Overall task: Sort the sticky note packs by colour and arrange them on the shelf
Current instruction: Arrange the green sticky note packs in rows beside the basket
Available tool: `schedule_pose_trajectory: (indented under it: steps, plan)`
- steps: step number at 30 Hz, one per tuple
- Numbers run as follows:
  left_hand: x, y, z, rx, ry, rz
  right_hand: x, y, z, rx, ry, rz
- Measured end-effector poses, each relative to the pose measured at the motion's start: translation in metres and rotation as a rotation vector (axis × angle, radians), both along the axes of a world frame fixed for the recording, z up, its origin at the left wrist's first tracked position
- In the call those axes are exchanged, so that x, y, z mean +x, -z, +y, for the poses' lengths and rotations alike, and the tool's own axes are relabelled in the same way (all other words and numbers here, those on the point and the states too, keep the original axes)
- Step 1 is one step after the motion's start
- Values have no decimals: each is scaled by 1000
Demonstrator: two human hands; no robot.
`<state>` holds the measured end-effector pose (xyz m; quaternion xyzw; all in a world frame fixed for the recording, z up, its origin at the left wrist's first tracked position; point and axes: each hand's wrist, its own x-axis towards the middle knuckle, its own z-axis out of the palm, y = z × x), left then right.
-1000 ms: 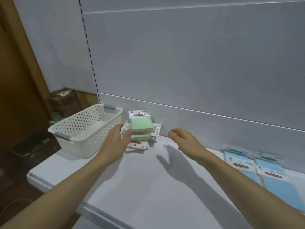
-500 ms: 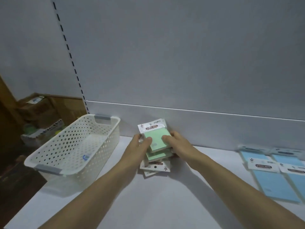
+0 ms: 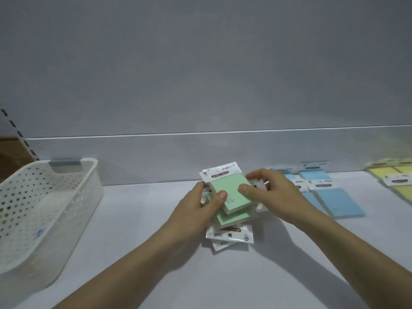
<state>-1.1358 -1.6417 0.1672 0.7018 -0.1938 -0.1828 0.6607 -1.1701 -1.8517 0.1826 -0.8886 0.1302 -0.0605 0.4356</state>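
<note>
- Since a second ago our right hand (image 3: pixel 274 195) has come in from the open air onto the green sticky note packs (image 3: pixel 234 197), and the yellow packs (image 3: pixel 399 181) have come into sight at the far right.
- Nearest us, at 6 o'clock of the pile, the white header cards (image 3: pixel 229 234) of the lower packs stick out toward us. They lie flat on the shelf (image 3: pixel 145 230) with their print upside down.
- Our left hand (image 3: pixel 200 206) grips the pile from 9 o'clock, thumb pressed on the top green face and fingers curled round the left edge.
- Our right hand holds it from 3 o'clock, thumb on the same green face and fingers curled over the right edge, where another white header shows under them.
- We see the top pack lying askew, its "STICKY NOTE" header pointing to 11 o'clock. A second green pack peeks out beneath it at 6 o'clock.
- At 9 o'clock, well apart from the pile, stands a white perforated basket (image 3: pixel 92 175) with a grey handle on its far rim.
- At 3 o'clock the blue packs (image 3: pixel 334 201) lie flat on the shelf, partly hidden by our right hand.
- Farther out at 2 o'clock, the yellow packs lie flat at the edge of view.
- Behind everything rises the grey back panel (image 3: pixel 200 85).
</note>
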Motion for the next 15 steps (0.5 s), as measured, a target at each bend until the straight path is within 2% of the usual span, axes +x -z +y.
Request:
schedule_pose_trajectory:
  steps: [3, 5, 8, 9, 12, 15]
  plan:
    - [-3, -2, -7, -63, 1, 20, -3, -10, 2, -41, -20, 35]
    - [-2, 0, -7, -35, -37, -23, 0, -13, 4, -54, -21, 21]
    - [8, 10, 0, 294, -158, -291, 1, -15, 11, -149, 0, -97]
    - [9, 10, 3, 333, -200, -330, 0, -16, 13, -207, 6, -132]
    - [15, 6, 10, 195, -226, -339, 0, -22, 24, -350, 9, -228]
    - [20, 3, 16, 75, -202, -305, 3, -27, 33, -293, 6, -280]
